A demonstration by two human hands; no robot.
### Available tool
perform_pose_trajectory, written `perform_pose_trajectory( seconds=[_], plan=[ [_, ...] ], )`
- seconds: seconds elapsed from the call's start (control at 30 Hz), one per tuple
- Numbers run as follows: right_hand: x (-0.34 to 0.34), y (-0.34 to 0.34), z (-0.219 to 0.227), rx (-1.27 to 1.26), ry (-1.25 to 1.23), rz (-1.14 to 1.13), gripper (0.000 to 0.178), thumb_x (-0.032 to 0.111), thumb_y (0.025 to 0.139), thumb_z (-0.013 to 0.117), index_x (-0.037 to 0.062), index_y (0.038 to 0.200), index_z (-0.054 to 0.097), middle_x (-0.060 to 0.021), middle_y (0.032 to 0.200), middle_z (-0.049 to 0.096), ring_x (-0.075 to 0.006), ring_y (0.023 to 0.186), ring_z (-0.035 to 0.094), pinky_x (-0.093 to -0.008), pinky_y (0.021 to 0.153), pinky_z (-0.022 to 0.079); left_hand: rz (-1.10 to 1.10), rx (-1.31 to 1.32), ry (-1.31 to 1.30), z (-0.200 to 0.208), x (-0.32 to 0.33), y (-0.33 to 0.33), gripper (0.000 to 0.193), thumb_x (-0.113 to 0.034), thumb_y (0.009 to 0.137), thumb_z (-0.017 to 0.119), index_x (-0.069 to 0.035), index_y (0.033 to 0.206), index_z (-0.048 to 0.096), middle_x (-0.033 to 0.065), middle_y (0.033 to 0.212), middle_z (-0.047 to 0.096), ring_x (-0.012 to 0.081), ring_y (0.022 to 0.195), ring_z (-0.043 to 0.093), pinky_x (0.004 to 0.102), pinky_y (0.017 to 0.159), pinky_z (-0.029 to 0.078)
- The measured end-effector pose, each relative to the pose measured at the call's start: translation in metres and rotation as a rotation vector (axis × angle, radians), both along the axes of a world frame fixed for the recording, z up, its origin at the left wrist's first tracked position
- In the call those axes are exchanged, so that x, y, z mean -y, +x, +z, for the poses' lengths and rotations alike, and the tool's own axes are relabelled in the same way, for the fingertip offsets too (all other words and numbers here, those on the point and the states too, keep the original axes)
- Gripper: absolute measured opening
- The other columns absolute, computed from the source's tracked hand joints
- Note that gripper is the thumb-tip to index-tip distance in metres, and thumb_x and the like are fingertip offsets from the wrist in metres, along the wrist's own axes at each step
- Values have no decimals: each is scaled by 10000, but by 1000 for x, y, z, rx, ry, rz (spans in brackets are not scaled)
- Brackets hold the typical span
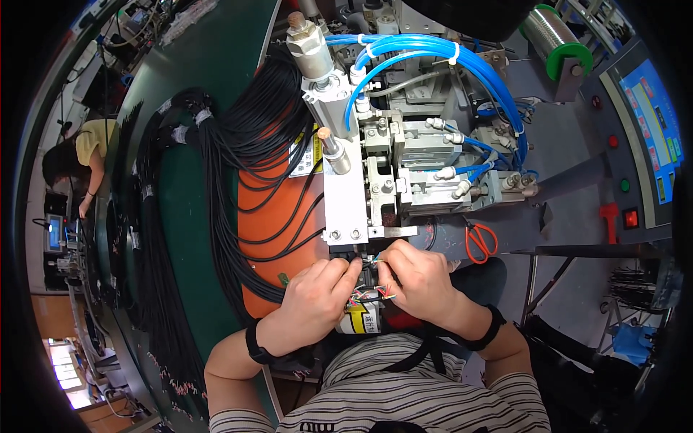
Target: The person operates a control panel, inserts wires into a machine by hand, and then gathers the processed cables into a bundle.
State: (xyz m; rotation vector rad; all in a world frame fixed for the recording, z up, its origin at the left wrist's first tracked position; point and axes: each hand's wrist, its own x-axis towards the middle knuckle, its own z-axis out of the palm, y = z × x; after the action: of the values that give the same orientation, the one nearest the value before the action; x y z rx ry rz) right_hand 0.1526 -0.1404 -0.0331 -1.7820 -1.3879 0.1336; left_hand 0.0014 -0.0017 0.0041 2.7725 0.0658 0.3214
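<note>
Head view: black cables (227, 173) draped across the left; the left hand (317, 292) curled by coloured wires (387, 292) below a metal plate (345, 198), its grip unclear to me; just beside it, the right hand (419, 278) pinched their ends; red-handled scissors (481, 242) were farther right.

Grey floor (567, 137) at right, dark green table (234, 43) at left, bright window (65, 366) at far lower left, brown panel (65, 314) just above it
</note>
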Motion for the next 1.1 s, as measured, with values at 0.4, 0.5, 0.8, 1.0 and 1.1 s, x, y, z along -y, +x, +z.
perform_pose_trajectory(
  seconds=[0.4, 0.5, 0.8, 1.0, 1.1],
  plan=[
    [1, -6, -1, 65, -15, -20, 127, 43, 824, 679, -17, 927, 633, -103, 840, 622, -269, 620, 641, -350, 525, 501, -110, -97, 237, 17, 8, 7, 504, -109, 752, 605, 10, 1242, 608, 64, 822, 464, 205, 700, 521, 322, 575, 453],
    [2, -7, -1, 89, -33, -20, 138, 49, 823, 676, -13, 940, 635, -99, 845, 619, -266, 622, 640, -348, 529, 503, -91, -120, 252, 18, 10, 7, 498, -110, 754, 605, 11, 1238, 610, 65, 835, 471, 205, 710, 527, 319, 582, 456],
    [2, -4, 5, 105, -128, -34, 144, 64, 809, 689, 10, 932, 639, -81, 832, 625, -266, 603, 634, -355, 523, 502, -156, -124, 198, 18, -5, 13, 474, -112, 756, 615, -2, 1217, 627, 69, 850, 484, 204, 723, 542, 317, 594, 464],
    [-2, -3, -3, 71, 81, -44, 118, 75, 813, 697, 24, 905, 644, -88, 822, 643, -275, 599, 640, -357, 512, 499, -150, -106, 177, 17, -6, 12, 457, -123, 756, 631, -8, 1198, 630, 67, 865, 497, 206, 740, 550, 321, 615, 473],
    [-4, 1, 3, 44, -102, 6, 82, 69, 826, 689, 34, 889, 650, -99, 796, 654, -275, 603, 640, -357, 514, 502, -157, -124, 179, 18, -7, 12, 449, -137, 757, 654, 18, 1176, 615, 66, 893, 519, 204, 767, 554, 328, 652, 488]
  ],
)
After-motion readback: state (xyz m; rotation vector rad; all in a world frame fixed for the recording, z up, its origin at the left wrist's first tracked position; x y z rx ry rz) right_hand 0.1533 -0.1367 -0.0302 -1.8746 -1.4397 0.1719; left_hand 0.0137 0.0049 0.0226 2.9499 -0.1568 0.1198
